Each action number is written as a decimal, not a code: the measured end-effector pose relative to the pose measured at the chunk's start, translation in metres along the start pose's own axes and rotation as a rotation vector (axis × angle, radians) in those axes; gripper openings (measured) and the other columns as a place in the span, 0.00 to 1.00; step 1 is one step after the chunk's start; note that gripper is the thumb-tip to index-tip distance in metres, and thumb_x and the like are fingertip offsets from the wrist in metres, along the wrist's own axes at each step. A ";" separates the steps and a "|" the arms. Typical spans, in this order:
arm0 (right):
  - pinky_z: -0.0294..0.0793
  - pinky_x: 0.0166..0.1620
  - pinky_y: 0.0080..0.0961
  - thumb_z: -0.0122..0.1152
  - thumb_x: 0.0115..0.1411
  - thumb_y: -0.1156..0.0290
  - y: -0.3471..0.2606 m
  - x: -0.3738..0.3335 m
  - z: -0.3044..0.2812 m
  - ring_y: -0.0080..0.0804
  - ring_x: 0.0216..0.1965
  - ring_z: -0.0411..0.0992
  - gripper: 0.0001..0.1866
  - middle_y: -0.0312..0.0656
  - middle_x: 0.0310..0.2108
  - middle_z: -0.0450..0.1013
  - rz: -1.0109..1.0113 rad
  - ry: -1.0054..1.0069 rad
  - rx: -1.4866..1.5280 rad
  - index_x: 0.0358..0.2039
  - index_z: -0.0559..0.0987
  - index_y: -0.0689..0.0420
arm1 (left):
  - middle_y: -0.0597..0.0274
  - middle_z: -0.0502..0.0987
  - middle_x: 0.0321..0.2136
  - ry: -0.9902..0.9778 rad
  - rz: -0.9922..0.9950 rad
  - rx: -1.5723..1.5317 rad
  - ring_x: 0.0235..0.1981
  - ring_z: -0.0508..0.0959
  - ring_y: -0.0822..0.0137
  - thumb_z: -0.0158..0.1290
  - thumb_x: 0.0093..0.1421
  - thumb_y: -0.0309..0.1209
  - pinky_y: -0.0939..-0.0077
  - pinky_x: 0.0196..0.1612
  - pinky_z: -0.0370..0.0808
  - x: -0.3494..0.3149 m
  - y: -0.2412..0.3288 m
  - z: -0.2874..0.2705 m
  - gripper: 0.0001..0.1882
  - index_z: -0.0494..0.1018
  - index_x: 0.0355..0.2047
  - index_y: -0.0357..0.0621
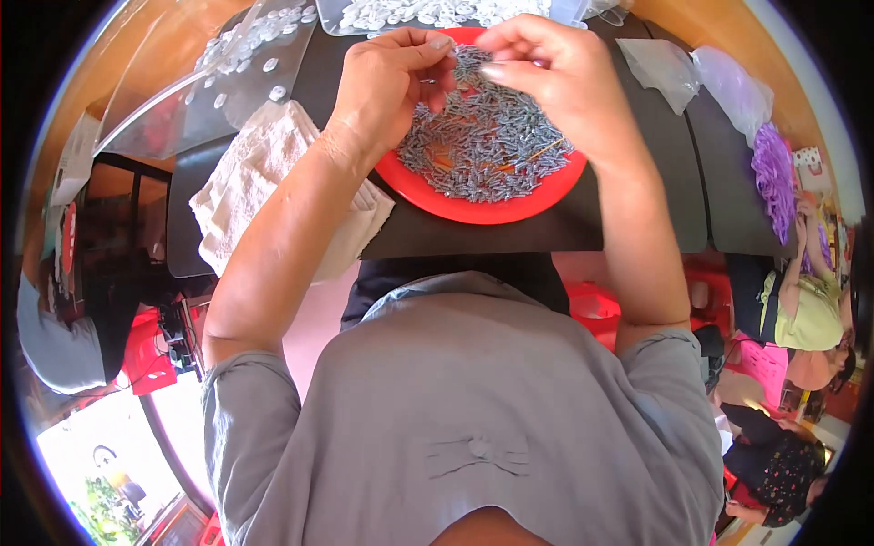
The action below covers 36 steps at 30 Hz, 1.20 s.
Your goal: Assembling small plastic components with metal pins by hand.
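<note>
On a dark, smooth-topped table (651, 214), a round red plastic tray (478, 214) carries a dense, jumbled layer of small, slender grey pieces (482, 150), with patches of orange and red showing through. Behind it stands a clear plastic bin (330, 18) heaped with small white pieces (428, 11); at left, more rounded white pieces (241, 55) lie scattered on a clear plastic surface with a curved edge (164, 123). The grey pieces have a faint sheen, are narrow and of similar size, and point every way within the tray's rim. Above its far part, the left hand (391, 77) curls, thumb near forefinger; whether it grips anything cannot be told. Facing it, the right hand (564, 73) holds thumb and forefinger slightly apart. A folded cream towel (259, 173) lies partly beneath the left forearm, beside the tray.
</note>
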State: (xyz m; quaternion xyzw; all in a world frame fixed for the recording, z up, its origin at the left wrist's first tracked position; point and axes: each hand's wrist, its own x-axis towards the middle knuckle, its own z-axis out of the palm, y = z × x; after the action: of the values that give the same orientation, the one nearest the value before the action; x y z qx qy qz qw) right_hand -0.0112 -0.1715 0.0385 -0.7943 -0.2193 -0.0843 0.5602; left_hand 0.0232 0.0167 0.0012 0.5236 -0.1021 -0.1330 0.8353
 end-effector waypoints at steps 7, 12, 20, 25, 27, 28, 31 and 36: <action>0.69 0.31 0.32 0.62 0.49 0.75 0.003 -0.018 -0.018 0.37 0.25 0.72 0.07 0.42 0.25 0.71 -0.192 -0.243 -0.859 0.30 0.76 0.59 | 0.57 0.76 0.25 0.044 -0.004 0.021 0.23 0.76 0.68 0.54 0.60 0.25 0.77 0.21 0.71 0.001 0.001 -0.004 0.07 0.74 0.32 0.31; 0.70 0.32 0.32 0.60 0.50 0.77 0.021 -0.023 -0.011 0.40 0.27 0.72 0.05 0.41 0.26 0.72 -0.207 -0.235 -0.902 0.28 0.75 0.59 | 0.56 0.76 0.24 0.049 -0.001 0.044 0.20 0.75 0.68 0.57 0.58 0.25 0.76 0.19 0.71 0.003 -0.002 -0.001 0.07 0.74 0.30 0.30; 0.65 0.30 0.22 0.58 0.55 0.79 0.009 0.007 -0.008 0.23 0.24 0.65 0.03 0.36 0.20 0.68 -0.039 -0.190 -0.497 0.29 0.72 0.63 | 0.58 0.76 0.23 0.011 -0.109 0.065 0.19 0.74 0.69 0.57 0.59 0.27 0.77 0.18 0.69 0.001 -0.001 0.000 0.08 0.75 0.31 0.32; 0.67 0.32 0.21 0.57 0.55 0.80 0.008 0.013 -0.001 0.21 0.26 0.67 0.03 0.38 0.21 0.70 -0.161 -0.111 -0.595 0.30 0.73 0.63 | 0.58 0.76 0.23 0.010 -0.106 0.086 0.19 0.74 0.70 0.56 0.60 0.28 0.77 0.18 0.69 -0.001 -0.002 0.004 0.08 0.75 0.31 0.33; 0.68 0.32 0.21 0.58 0.55 0.80 0.008 0.012 0.003 0.21 0.26 0.68 0.03 0.37 0.22 0.70 -0.210 -0.079 -0.582 0.31 0.73 0.63 | 0.58 0.76 0.23 0.007 -0.111 0.089 0.19 0.74 0.70 0.56 0.60 0.28 0.77 0.18 0.69 -0.002 -0.004 0.005 0.08 0.75 0.31 0.33; 0.68 0.33 0.21 0.58 0.56 0.79 0.008 0.011 0.004 0.21 0.27 0.69 0.04 0.37 0.23 0.71 -0.258 -0.047 -0.572 0.32 0.73 0.62 | 0.58 0.76 0.23 0.005 -0.122 0.089 0.19 0.74 0.69 0.56 0.60 0.28 0.77 0.18 0.69 -0.002 -0.005 0.006 0.08 0.75 0.31 0.33; 0.67 0.32 0.19 0.58 0.57 0.78 0.011 0.009 0.007 0.19 0.27 0.68 0.03 0.34 0.24 0.72 -0.170 -0.030 -0.369 0.32 0.75 0.61 | 0.59 0.75 0.22 0.011 -0.140 0.077 0.19 0.74 0.69 0.56 0.60 0.28 0.77 0.18 0.69 -0.003 -0.003 0.007 0.08 0.74 0.31 0.33; 0.64 0.30 0.14 0.57 0.60 0.75 0.017 0.008 0.007 0.15 0.27 0.67 0.02 0.31 0.25 0.72 0.017 0.066 -0.045 0.34 0.77 0.59 | 0.59 0.75 0.22 0.030 -0.155 0.052 0.18 0.74 0.69 0.56 0.60 0.28 0.77 0.18 0.69 -0.004 -0.003 0.009 0.08 0.74 0.31 0.34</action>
State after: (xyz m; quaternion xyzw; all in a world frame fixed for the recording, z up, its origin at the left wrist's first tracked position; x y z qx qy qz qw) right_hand 0.0026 -0.1676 0.0241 -0.8054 -0.1922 -0.1106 0.5497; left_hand 0.0168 0.0094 0.0021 0.5534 -0.0522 -0.1870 0.8100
